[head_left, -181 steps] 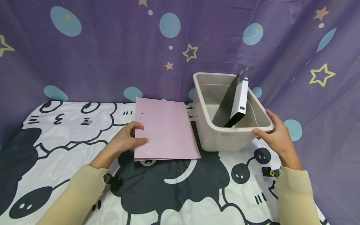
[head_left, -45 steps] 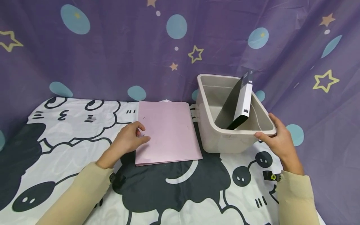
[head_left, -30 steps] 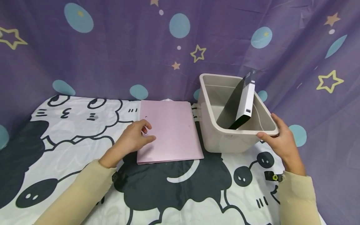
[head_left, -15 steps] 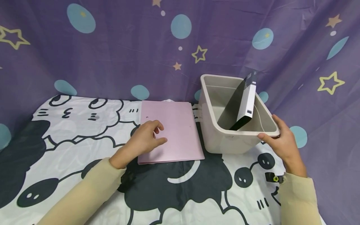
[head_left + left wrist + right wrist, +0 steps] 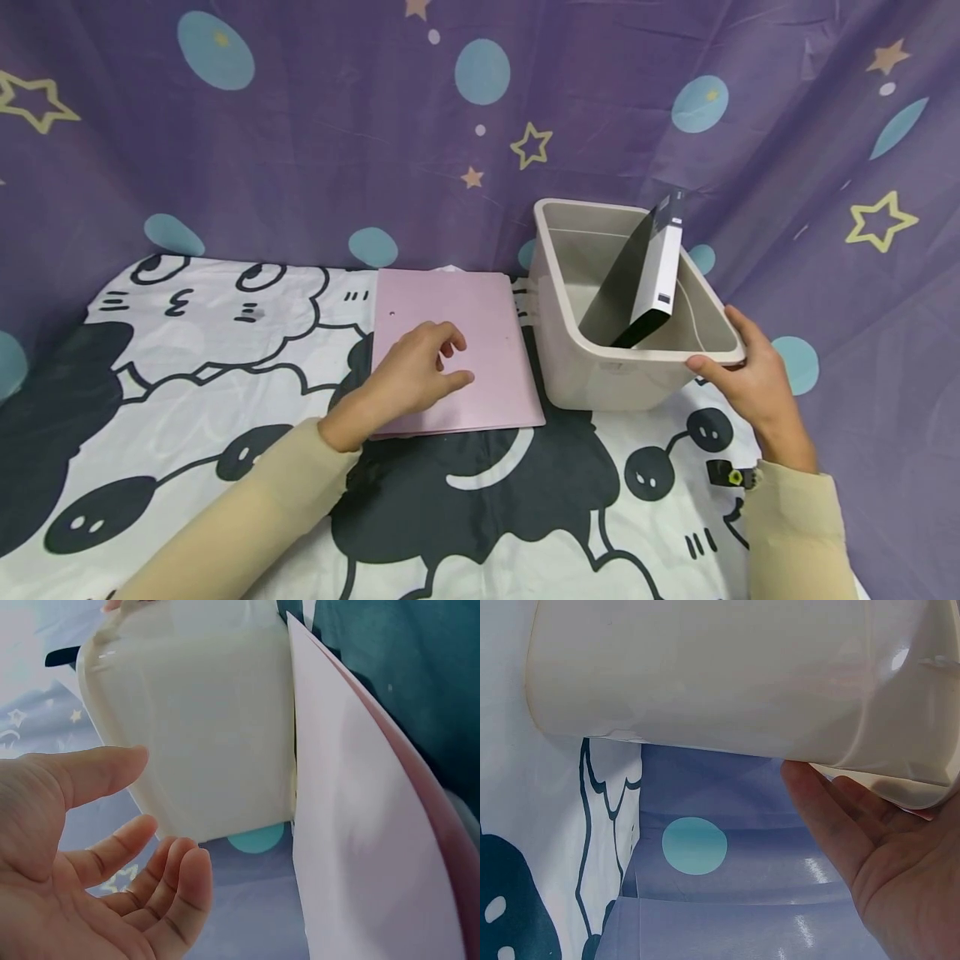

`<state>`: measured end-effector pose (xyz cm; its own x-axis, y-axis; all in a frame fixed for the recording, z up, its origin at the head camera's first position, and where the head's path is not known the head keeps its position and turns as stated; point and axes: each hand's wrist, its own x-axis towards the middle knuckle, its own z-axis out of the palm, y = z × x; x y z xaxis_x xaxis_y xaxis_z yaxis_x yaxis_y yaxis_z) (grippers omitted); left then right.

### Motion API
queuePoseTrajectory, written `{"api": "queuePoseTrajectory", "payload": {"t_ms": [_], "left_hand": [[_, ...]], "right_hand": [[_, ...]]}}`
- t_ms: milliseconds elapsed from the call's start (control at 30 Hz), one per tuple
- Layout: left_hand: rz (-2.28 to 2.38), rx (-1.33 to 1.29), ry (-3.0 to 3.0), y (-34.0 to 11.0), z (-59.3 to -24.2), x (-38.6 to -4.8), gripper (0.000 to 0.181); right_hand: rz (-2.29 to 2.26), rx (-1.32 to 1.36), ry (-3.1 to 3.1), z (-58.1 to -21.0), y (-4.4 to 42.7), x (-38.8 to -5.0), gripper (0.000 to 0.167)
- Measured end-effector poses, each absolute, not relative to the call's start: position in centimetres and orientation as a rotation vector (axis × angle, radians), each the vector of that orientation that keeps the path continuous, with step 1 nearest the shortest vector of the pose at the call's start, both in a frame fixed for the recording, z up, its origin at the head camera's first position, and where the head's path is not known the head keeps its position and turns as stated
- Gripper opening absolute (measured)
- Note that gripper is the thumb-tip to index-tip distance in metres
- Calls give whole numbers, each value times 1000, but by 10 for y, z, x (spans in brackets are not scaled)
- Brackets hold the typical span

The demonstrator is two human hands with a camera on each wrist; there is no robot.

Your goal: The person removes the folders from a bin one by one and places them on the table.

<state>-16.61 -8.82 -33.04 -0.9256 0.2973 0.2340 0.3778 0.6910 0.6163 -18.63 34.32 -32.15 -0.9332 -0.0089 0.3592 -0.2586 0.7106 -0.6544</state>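
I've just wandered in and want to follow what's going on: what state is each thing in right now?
Left hand: over the folder, fingers loosely bent, holding nothing.
Right hand: gripping the bin's rim at its near right corner.
Pink folder: lying on the cloth, edges slightly parted.
Bin: open-topped, binder inside.
Binder: leaning, top end above the rim.
Patterned cloth: spread out.
Purple curtain: hanging, creased.

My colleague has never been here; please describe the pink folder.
On the patterned cloth, find the beige bin. Left of it, beneath the left hand, lies the folder. Unlike the dark binder leaning in the bin, it is pink and flat.
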Motion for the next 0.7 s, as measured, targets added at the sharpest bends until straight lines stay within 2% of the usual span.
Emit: {"api": "queuePoseTrajectory", "payload": {"t_ms": [700], "left_hand": [[-1062, -722, -2706, -57, -315, -164, 30]], "right_hand": [[1040, 191, -2594, -320, 344, -186, 92]]}}
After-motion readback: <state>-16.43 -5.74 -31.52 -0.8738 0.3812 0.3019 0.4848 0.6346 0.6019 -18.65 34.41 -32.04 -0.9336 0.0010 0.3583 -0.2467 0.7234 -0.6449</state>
